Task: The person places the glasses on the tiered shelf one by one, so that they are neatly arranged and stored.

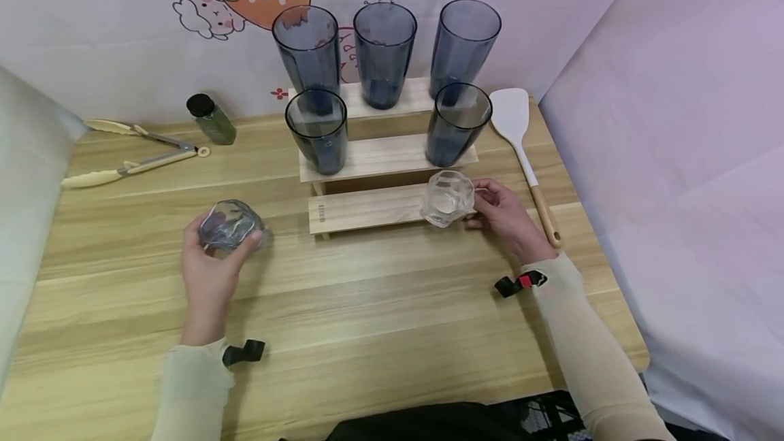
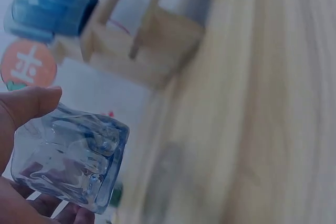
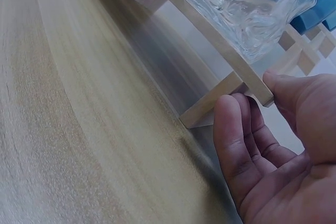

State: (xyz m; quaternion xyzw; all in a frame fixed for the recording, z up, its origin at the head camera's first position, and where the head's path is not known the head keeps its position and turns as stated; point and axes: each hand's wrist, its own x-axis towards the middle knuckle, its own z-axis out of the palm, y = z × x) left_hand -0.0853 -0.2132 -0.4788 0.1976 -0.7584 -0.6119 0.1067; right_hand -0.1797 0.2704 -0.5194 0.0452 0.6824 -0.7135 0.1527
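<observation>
In the head view my left hand (image 1: pixel 211 271) holds a clear, wavy-sided glass (image 1: pixel 229 224) above the left part of the table. Thumb and fingers grip that glass (image 2: pixel 73 156) from opposite sides in the left wrist view. A second clear wavy glass (image 1: pixel 448 199) stands at the right end of the lowest step of a wooden step rack (image 1: pixel 373 209). Beside it, my right hand (image 1: pixel 505 216) pinches the end of that step. The right wrist view shows the thumb at the board's end and the fingers (image 3: pixel 233 135) curled beneath it, apart from the glass.
Several tall blue-grey tumblers (image 1: pixel 384 53) stand on the rack's upper two steps. A white spatula (image 1: pixel 520 135) with a wooden handle lies to the right. Tongs (image 1: pixel 143 155) and a black-capped jar (image 1: pixel 214 121) are at the back left. Fabric walls surround the table (image 1: pixel 367 332).
</observation>
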